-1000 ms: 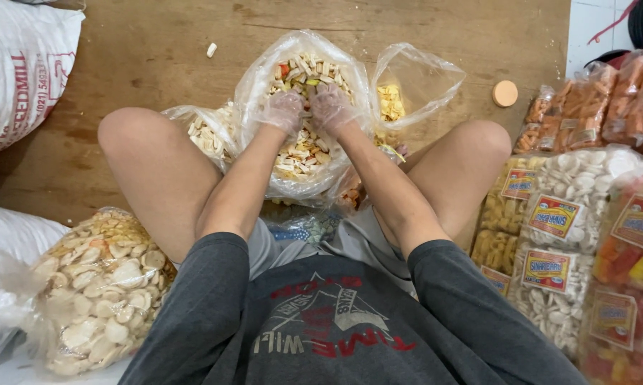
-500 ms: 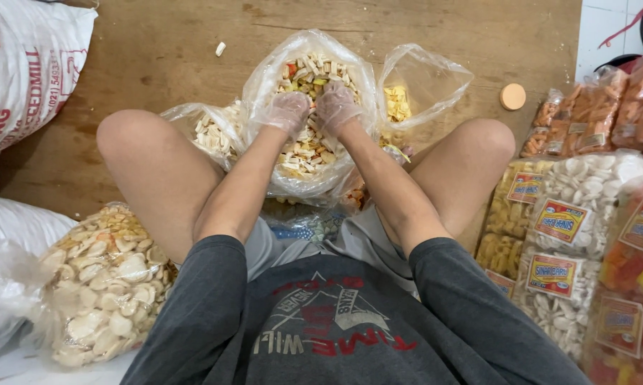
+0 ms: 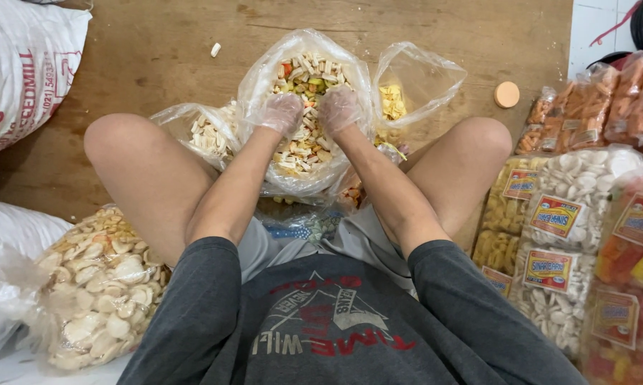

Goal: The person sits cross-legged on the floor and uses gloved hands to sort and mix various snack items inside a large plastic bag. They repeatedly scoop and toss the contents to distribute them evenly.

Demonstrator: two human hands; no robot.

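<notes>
Both gloved hands are sunk in the open bag of mixed crackers between the knees. The left hand and right hand sit side by side, fingers curled into the crackers; whether either has closed on any cannot be told. The bag's rim stands close around both. Smaller bags crowd each flank; bare wooden floor lies beyond.

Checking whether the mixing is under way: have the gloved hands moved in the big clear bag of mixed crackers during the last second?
Barely. Left hand and right hand remain at the clear plastic bag of mixed crackers' middle, equally far from the round orange cap.
</notes>
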